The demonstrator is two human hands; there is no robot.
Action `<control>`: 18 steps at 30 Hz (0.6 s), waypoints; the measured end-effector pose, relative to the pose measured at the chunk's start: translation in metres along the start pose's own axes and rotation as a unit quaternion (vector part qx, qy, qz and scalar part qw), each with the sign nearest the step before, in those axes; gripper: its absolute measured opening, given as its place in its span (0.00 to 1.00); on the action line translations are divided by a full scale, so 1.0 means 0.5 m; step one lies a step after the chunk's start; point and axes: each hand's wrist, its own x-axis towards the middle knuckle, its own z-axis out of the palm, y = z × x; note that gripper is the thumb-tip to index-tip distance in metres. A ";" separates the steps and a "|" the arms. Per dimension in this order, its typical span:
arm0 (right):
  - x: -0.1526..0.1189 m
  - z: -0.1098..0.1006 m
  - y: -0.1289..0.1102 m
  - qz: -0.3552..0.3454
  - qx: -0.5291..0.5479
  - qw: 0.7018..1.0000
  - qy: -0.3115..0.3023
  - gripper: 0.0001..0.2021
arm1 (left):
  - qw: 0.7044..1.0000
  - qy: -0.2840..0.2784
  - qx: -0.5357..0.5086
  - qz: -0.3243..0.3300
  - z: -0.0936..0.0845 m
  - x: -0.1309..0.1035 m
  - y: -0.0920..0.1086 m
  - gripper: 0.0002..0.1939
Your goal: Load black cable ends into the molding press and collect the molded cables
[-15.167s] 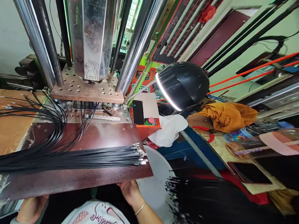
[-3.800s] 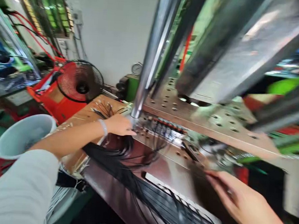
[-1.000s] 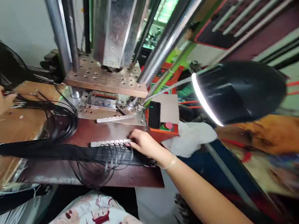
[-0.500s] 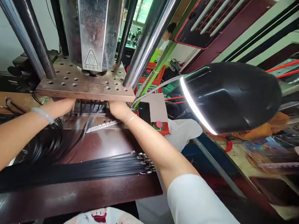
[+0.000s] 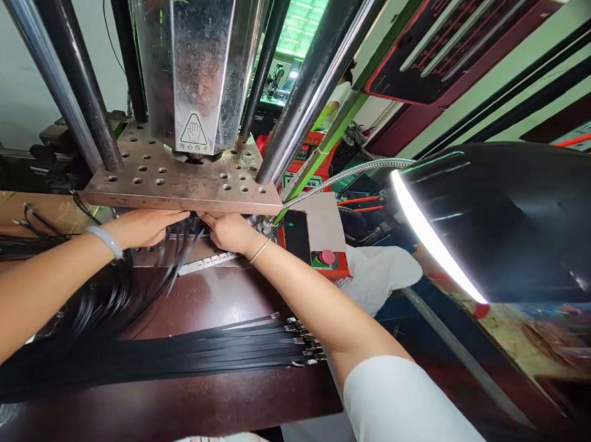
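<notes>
Beneath the thick drilled plate [image 5: 181, 197] of a press, both hands meet at a row of thin black cables [image 5: 176, 257] that hang out of the front. My left hand [image 5: 147, 228] comes in from the left, fingers closed together, its fingertips at the cable ends. From the right, my right hand [image 5: 229, 233] has its fingers bent around the same ends, close to the left fingertips. The plate's shadow partly hides what lies between the fingertips. A white notched strip [image 5: 210, 262] lies below the right hand.
Flat black cables with metal plugs [image 5: 303, 341] lie across the dark red table [image 5: 174, 400]. Coiled black cables [image 5: 95, 302] sit at left. A control box with a red button [image 5: 327, 257] stands at right, beside a black lamp [image 5: 516, 221]. Steel columns [image 5: 324, 83] flank the press.
Both hands have moved inward from the sides beneath the plate to meet at the cable ends. The camera view has shifted slightly.
</notes>
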 end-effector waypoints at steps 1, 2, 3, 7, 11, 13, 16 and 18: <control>-0.003 0.000 -0.006 0.004 -0.008 1.000 0.008 0.22 | 1.000 0.006 0.000 -0.003 0.001 -0.007 0.002 0.28; -0.005 -0.001 -0.012 0.018 -0.018 1.000 0.019 0.22 | 1.000 0.021 0.003 -0.014 0.002 -0.012 0.004 0.28; -0.004 0.000 -0.017 0.032 -0.026 0.999 0.034 0.21 | 0.999 0.040 0.009 -0.032 0.003 -0.015 0.009 0.28; 0.024 0.005 -0.048 0.000 -0.042 0.996 0.077 0.19 | 0.993 0.083 0.026 -0.086 0.005 -0.008 0.041 0.25; 0.065 0.013 -0.075 -0.062 -0.069 0.995 0.027 0.20 | 0.988 0.098 0.013 -0.119 0.005 0.001 0.058 0.21; 0.075 0.016 -0.076 -0.057 -0.076 0.995 0.017 0.21 | 0.984 0.111 0.015 -0.141 0.006 -0.008 0.052 0.20; 0.066 0.020 -0.064 -0.022 -0.060 0.997 0.041 0.21 | 0.978 0.123 0.021 -0.170 0.009 -0.033 0.042 0.19; 0.047 0.024 -0.049 0.017 -0.047 0.996 0.072 0.21 | 0.976 0.123 0.022 -0.177 0.015 -0.043 0.040 0.21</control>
